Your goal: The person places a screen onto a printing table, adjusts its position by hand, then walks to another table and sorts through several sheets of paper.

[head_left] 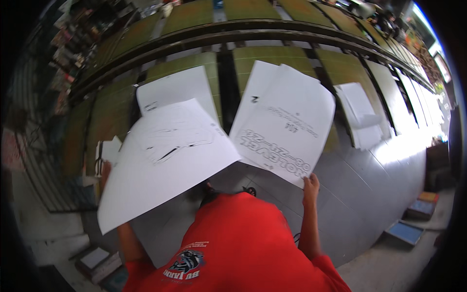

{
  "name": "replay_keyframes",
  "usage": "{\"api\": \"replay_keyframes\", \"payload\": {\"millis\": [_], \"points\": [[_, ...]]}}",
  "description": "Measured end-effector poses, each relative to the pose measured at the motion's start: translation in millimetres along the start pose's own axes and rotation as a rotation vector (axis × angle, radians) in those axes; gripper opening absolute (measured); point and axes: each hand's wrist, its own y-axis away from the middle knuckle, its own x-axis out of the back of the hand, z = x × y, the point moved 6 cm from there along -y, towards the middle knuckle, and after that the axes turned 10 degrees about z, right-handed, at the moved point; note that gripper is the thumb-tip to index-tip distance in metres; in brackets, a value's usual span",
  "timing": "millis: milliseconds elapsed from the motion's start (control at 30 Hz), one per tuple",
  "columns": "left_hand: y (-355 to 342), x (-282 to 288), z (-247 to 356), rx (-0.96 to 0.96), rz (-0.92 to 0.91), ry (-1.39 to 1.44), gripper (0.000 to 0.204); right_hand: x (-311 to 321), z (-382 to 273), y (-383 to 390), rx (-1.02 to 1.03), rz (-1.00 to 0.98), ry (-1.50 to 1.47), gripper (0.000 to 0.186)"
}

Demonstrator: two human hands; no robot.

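Note:
My left hand point(105, 170) grips the left edge of a large white paper sheet point(168, 187) printed with thin line drawings. That sheet is lifted and bowed, and it hides part of my left forearm. Between the thumb and fingers of my right hand point(311, 184) is the lower right corner of another white sheet point(287, 121), which has outlined lettering. At least one more sheet point(252, 85) lies under or behind it. Farther off, a white sheet point(182, 87) rests on the greenish boards, partly covered by the lifted one.
Long tables with greenish-yellow boards point(267, 56) run across the far side. To the right, folded white sheets point(357, 112) lie on a board. Small papers point(111, 148) sit by my left hand. A blue flat frame point(405, 232) stands low at the right on the floor.

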Motion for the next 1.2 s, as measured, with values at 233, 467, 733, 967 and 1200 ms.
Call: {"api": "replay_keyframes", "payload": {"millis": [233, 467, 733, 967, 1200], "points": [[25, 0, -78, -0.082, -0.095, -0.143, 0.039, -7, 1, 5, -0.052, 0.02, -0.003, 0.033], [81, -19, -47, -0.162, -0.075, -0.097, 0.033, -11, 5, 2, -0.067, -0.005, -0.032, 0.036], [106, -34, -62, 0.037, 0.09, -0.078, 0.039, -13, 4, 11, -0.083, 0.02, -0.028, 0.038], [139, -61, -112, 0.539, 0.038, 0.75, 0.048, -2, 13, 13, -0.089, 0.07, -0.007, 0.046], [161, -62, -106, 0.711, -0.251, 1.661, 0.059, -6, 16, 18, -0.085, 0.038, -0.086, 0.047]]}}
